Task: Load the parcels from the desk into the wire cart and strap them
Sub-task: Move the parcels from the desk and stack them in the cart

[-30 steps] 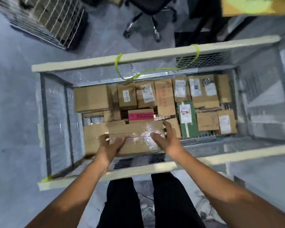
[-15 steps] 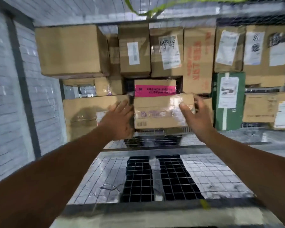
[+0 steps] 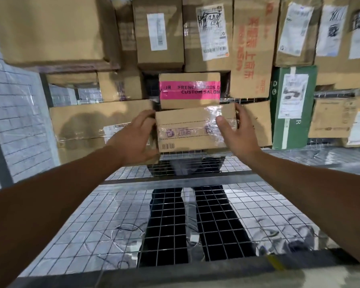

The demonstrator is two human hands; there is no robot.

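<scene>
Head view: left hand (image 3: 133,140) and right hand (image 3: 237,134) are gripping a taped parcel (image 3: 191,129) in the well-filled wire cart (image 3: 92,215); strapping probably not yet done.

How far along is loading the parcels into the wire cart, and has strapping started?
Done: the wire cart holds a packed stack, including the pink-taped box and green box. In hand: the left hand and right hand grip a taped parcel by its ends. Left: strapping; no strap shows. The desk is out of view, so remaining parcels are unknown.
</scene>
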